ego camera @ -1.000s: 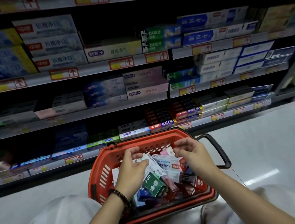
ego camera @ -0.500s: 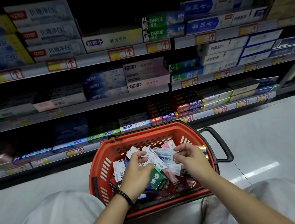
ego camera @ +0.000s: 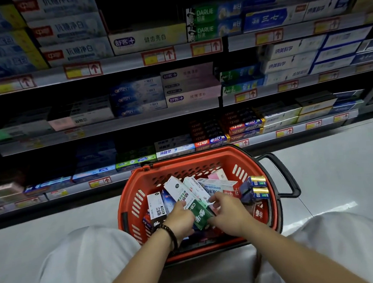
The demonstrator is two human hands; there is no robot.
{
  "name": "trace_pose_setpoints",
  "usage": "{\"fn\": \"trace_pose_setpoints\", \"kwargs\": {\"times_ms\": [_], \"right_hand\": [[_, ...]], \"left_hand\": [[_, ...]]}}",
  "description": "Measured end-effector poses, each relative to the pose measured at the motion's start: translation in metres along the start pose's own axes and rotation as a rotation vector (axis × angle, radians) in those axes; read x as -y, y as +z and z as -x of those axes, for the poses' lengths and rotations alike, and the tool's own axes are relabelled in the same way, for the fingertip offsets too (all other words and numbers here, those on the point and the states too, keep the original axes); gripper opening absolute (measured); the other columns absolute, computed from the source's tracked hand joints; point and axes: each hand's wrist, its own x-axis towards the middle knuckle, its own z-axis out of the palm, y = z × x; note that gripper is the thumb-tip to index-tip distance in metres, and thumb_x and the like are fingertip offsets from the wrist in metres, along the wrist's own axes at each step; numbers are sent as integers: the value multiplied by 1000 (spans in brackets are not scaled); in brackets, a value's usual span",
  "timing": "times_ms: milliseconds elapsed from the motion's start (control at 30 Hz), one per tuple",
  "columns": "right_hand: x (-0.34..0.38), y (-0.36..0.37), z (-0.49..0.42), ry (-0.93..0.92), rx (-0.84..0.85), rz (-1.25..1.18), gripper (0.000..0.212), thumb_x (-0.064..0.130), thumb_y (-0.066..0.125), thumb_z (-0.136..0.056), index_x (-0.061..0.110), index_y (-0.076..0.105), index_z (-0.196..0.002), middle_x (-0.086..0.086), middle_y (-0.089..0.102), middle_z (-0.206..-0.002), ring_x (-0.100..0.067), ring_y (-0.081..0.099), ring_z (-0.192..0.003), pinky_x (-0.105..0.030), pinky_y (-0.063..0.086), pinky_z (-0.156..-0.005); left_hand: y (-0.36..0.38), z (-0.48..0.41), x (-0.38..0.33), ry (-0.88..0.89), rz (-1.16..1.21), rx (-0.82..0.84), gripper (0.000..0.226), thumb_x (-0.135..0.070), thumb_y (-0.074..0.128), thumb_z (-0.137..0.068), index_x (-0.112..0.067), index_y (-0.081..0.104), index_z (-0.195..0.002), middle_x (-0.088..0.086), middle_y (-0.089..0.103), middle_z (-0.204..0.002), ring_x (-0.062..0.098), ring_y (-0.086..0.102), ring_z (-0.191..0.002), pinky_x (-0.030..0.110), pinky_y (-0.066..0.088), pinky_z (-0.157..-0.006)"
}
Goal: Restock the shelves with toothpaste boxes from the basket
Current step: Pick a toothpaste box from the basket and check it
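A red basket point(ego camera: 135, 203) stands on the floor between my knees, full of mixed toothpaste boxes. My left hand point(ego camera: 180, 221) and my right hand point(ego camera: 228, 215) are both down inside it. They close from either side on a white-and-green toothpaste box point(ego camera: 199, 211) that lies slanted on top of the pile. A second white box point(ego camera: 156, 205) stands near the basket's left wall, and two blue-and-gold boxes point(ego camera: 255, 188) lean at its right. The shelves point(ego camera: 117, 65) of stocked toothpaste boxes rise just beyond the basket.
The basket's black handle point(ego camera: 287, 178) sticks out to the right. My knees in pale trousers point(ego camera: 83, 261) flank the basket. Pale floor point(ego camera: 334, 165) stretches to the right. A dark gap point(ego camera: 144, 13) shows above the cream box on the upper shelf.
Both hands have sunk deeper into the basket and closed in on the white-and-green box. My head has tilted down and nearer, so the shelves sit higher in view.
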Motion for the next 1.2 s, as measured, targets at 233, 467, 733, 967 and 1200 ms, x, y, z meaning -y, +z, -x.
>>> {"fn": "trace_pose_setpoints", "kwargs": {"times_ms": [233, 467, 733, 967, 1200], "right_hand": [[7, 25, -7, -17, 47, 191, 78, 40, 89, -73, 21, 51, -138, -3, 53, -130, -25, 56, -122, -39, 53, -103], [8, 40, -9, 7, 27, 314, 82, 39, 87, -79, 18, 43, -145, -7, 45, -137, -31, 44, -133, -44, 50, -108], [15, 45, -9, -31, -42, 368, 53, 36, 77, -85, 17, 60, -132, -8, 48, -131, -30, 48, -127, -42, 52, -102], [24, 45, -5, -92, -42, 156, 54, 34, 78, -77, 25, 66, -129, -1, 46, -122, -28, 63, -108, -41, 58, -96], [31, 41, 0, -109, -44, 24, 71, 38, 84, -81, 26, 61, -147, 6, 54, -137, -15, 54, -131, -32, 46, -113]], "left_hand": [[7, 13, 2, -53, 186, 86, 34, 5, 33, -97, -19, 52, -111, -4, 69, -71, 10, 62, -59, 48, 54, -104], [4, 23, -4, -33, 195, 107, 32, 5, 33, -101, -16, 57, -106, -10, 61, -50, 15, 58, -65, 49, 51, -107], [-1, 16, 1, -33, 227, 72, 33, 8, 38, -97, -17, 59, -98, -11, 62, -50, 14, 55, -69, 42, 50, -100], [-7, 2, 11, -25, 128, -42, 45, 5, 55, -77, -18, 58, -116, 14, 67, -90, 22, 61, -68, 30, 52, -59], [-21, -11, 19, 51, 109, -42, 75, 7, 71, -52, -26, 65, -119, 8, 78, -105, 29, 76, -95, 51, 65, -81]]}}
